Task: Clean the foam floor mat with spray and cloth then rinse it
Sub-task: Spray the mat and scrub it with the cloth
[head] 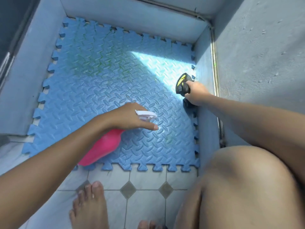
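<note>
A blue foam floor mat (102, 83) with puzzle edges lies flat in the corner, faint green stains across its far half. My left hand (130, 118) is shut on a pink spray bottle (104, 146) with a white trigger head (146, 115), held low over the mat's near half, nozzle pointing right. My right hand (196, 95) grips a black and yellow cloth (182, 84) at the mat's right edge, bunched up and lifted slightly off the surface.
Grey walls (255, 63) enclose the mat on the left, far and right sides. White floor tiles (145, 179) with dark diamonds lie in front. My bare foot (89, 205) and bent knee (244, 187) are close to the mat's near edge.
</note>
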